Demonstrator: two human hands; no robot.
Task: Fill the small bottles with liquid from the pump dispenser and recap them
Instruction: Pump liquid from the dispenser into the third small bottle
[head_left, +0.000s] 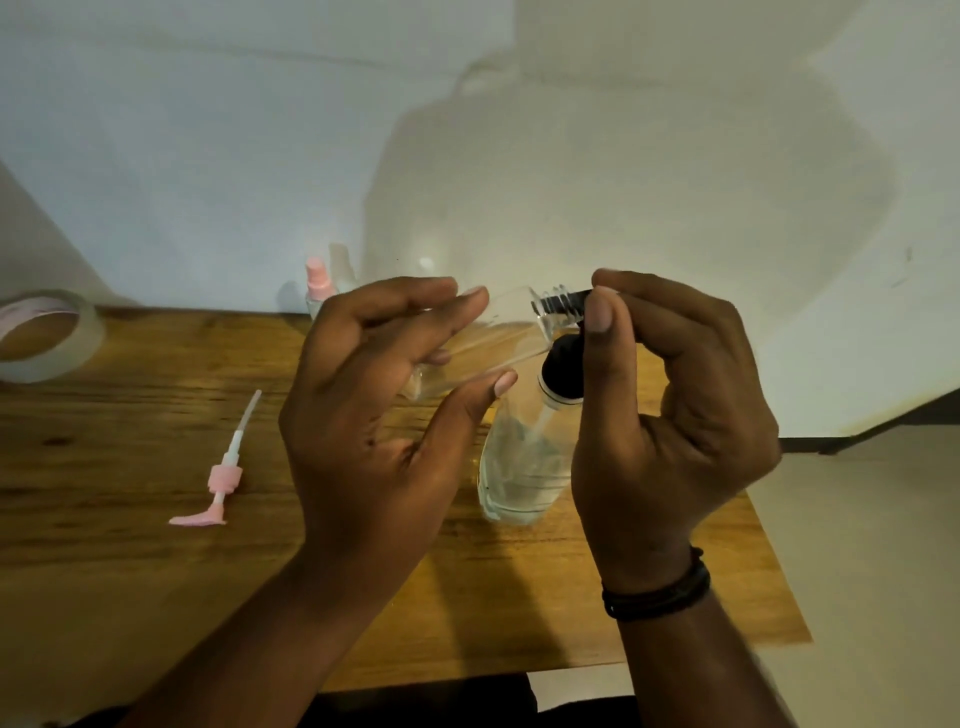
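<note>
A left hand (384, 395) grips a light, slick-looking clear small bottle (498, 338) by its body while the right hand (670, 395) pinches the dispenser's black nozzle (563, 301) into its neck.

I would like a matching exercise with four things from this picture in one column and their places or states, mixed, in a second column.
Things:
1. tape roll
2. pink pump
3. clear bottle
4. dispenser

Places or states:
A. held tilted in the left hand
B. lying on the table, removed from its bottle
C. at the table's far left edge
D. standing, with clear liquid inside, black pump under the right hand

Pairs: 1-C, 2-B, 3-A, 4-D
</note>
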